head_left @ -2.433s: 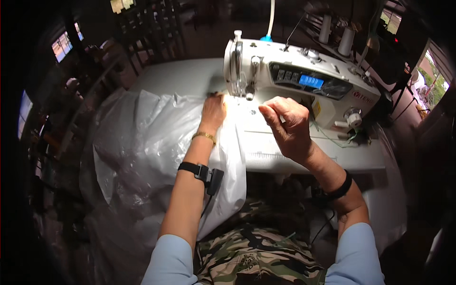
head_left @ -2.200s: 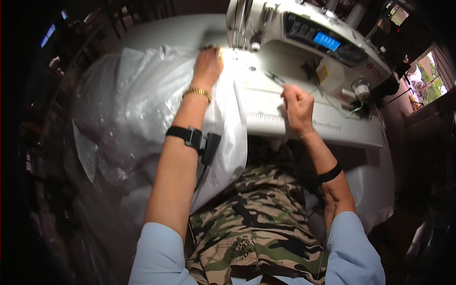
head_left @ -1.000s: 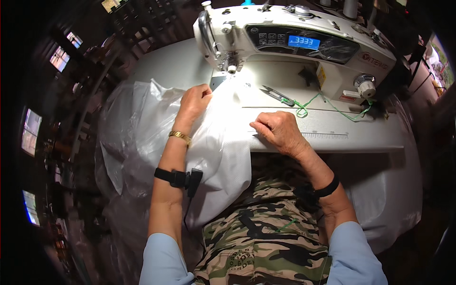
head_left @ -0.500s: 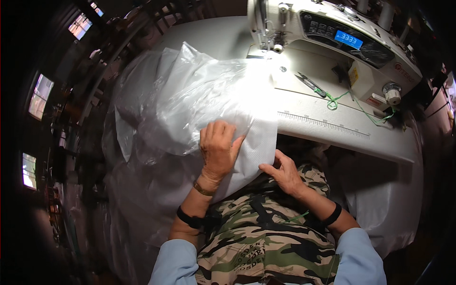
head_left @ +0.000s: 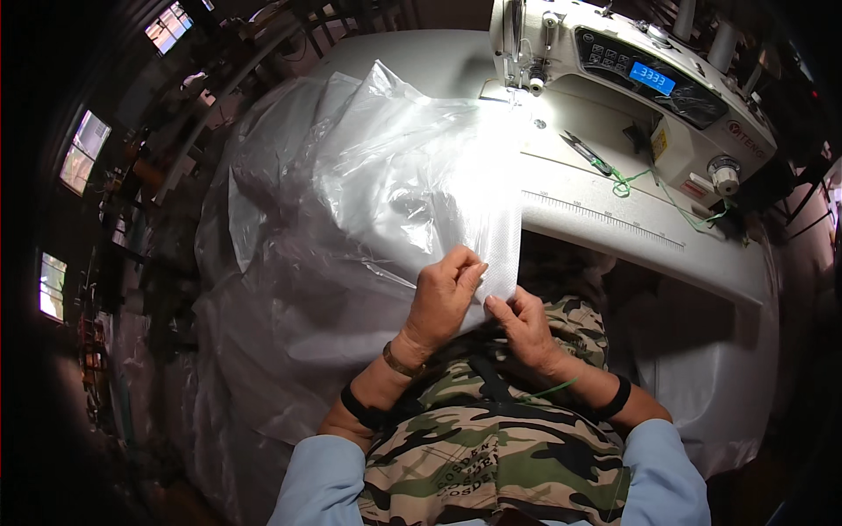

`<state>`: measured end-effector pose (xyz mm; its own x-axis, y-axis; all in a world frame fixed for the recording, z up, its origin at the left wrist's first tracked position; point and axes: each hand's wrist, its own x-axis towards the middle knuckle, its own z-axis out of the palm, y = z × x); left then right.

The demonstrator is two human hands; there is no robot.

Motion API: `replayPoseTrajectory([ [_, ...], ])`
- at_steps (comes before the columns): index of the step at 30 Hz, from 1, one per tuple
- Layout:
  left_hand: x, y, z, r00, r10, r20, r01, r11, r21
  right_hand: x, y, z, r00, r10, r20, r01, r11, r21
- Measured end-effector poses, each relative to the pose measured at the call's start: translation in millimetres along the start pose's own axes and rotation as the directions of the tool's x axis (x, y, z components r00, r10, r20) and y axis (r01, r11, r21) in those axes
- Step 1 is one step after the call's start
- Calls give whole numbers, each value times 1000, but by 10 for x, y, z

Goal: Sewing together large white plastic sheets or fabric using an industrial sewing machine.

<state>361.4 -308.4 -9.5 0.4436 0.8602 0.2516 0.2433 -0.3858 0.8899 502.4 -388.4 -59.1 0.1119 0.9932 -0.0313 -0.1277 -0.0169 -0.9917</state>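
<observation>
A large white woven sheet with a clear plastic film layer [head_left: 368,184] spreads over the table's left part and hangs down toward my lap. Its right edge runs up to the needle area of a white sewing machine [head_left: 605,79], brightly lit by the lamp. My left hand [head_left: 447,294] is closed, pinching the film and fabric near that edge. Just right of it, my right hand [head_left: 524,324] grips the edge of the woven sheet between thumb and fingers.
Thread snips [head_left: 586,153] with green thread [head_left: 624,182] lie on the machine bed, right of the needle. A ruler scale [head_left: 605,219] runs along the table's front edge. White thread cones [head_left: 722,46] stand behind the machine. Dark furniture and bright windows [head_left: 85,151] are at the left.
My left hand has moved right and down, from lying over the film to pinching near the edge beside my right hand. The film now lies farther from the right edge there.
</observation>
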Motion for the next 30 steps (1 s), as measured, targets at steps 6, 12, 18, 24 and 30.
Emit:
replayPoseTrajectory([
  [6, -62, 16, -25, 983, -111, -146, 119, 992, 48, -115, -40, 100, 991, -117, 58, 124, 984, -131],
  [12, -103, 125, -21, 977, 209, 44, -203, 842, 499, -147, -93, 109, 981, -152, 120, 175, 963, -207],
  [18, -96, 106, -113, 863, 398, 310, -499, 584, 640, -151, -60, 106, 896, -381, 229, 439, 844, -310],
  [24, -144, 30, -252, 937, 221, 272, -326, 835, 443, -108, -25, 166, 765, -477, 433, 625, 713, -319],
  [30, -187, -24, -337, 957, -67, 284, 68, 998, 6, -54, 65, 240, 761, -446, 470, 618, 720, -316],
])
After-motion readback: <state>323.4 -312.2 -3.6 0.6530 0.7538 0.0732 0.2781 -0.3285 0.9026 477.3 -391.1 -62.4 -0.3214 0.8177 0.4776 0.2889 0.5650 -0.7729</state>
